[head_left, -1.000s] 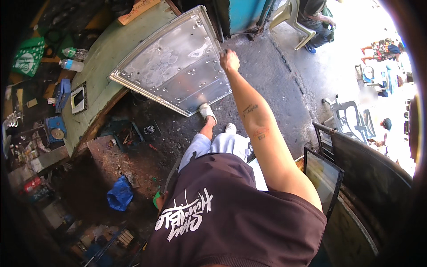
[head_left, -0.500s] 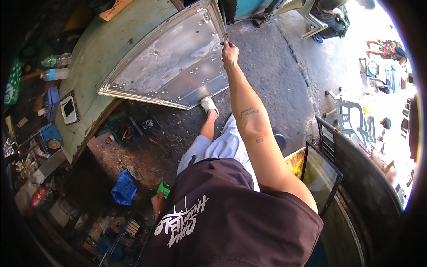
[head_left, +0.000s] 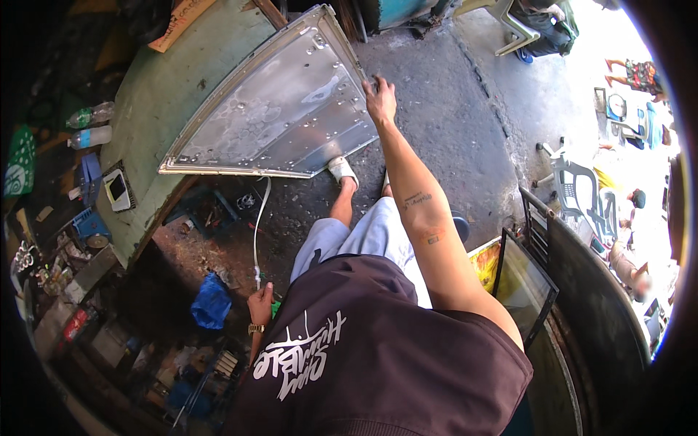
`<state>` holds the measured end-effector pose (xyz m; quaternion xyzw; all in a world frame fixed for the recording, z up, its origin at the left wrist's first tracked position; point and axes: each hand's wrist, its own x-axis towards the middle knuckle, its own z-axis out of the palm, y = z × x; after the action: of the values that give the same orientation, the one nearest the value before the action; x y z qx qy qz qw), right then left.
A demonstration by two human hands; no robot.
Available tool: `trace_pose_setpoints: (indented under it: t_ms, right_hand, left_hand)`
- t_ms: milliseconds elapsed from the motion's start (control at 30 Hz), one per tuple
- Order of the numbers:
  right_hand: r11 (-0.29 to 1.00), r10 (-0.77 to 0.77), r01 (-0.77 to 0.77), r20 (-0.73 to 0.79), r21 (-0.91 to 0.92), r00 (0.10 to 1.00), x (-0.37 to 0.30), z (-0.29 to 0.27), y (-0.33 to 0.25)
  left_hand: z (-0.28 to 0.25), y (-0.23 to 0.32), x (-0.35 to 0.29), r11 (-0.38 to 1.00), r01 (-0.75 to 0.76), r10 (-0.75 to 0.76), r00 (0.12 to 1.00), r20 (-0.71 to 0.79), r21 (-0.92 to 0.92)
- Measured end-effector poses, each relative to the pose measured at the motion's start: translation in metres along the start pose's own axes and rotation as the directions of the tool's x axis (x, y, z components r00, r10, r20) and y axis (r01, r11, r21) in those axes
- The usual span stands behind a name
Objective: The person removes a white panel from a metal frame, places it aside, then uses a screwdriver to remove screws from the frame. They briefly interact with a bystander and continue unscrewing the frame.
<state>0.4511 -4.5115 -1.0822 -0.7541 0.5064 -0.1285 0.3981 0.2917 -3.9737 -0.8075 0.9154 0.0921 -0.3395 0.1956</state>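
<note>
A large fan-shaped metal panel (head_left: 269,109) with a raised rim and rivet-like dots lies tilted on the green tabletop, its near corner by my shoe. At its right edge is my right hand (head_left: 380,102), fingers apart and fingertips at the rim; whether they touch it is hard to see. Low on the left, my left hand (head_left: 260,304) is closed round a green tool (head_left: 275,308), mostly hidden by the hand and my shirt. A white hose (head_left: 260,225) with a connector runs from that hand up to the panel's lower edge.
The green table (head_left: 145,123) holds a phone on a tray (head_left: 116,189) and two plastic bottles (head_left: 91,125). A blue plastic bag (head_left: 211,301) lies on the cluttered floor. Grey chairs (head_left: 574,189) and a framed glass pane (head_left: 525,287) stand right; people are beyond.
My right hand has loosened from its pinch on the panel's edge, and the panel's top has shifted nearer. My left hand has come forward with the green tool, and the white hose now shows.
</note>
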Motion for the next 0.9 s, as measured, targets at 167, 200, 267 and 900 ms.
trace_pose_setpoints:
  t_ms: [167,200,267,900]
  right_hand:
    - [0.865,0.319,-0.392,0.260,0.312,0.911,0.021,0.008,-0.034]
    - [0.803,0.380,-0.488,0.335,0.342,0.862,0.024,0.010,-0.035]
    - [0.781,0.428,-0.529,0.332,0.332,0.841,0.026,0.016,-0.035]
    - [0.914,0.274,-0.154,0.290,-0.375,0.917,-0.025,-0.007,0.036]
  left_hand:
    - [0.000,-0.027,-0.004,0.993,0.074,-0.075,0.997,0.013,0.090]
    - [-0.001,-0.034,-0.006,0.991,0.092,-0.093,0.996,0.002,0.101]
    - [-0.001,-0.045,-0.007,0.988,0.133,-0.132,0.991,-0.012,0.075]
    - [-0.008,-0.061,0.002,0.979,0.185,-0.185,0.983,0.004,-0.082]
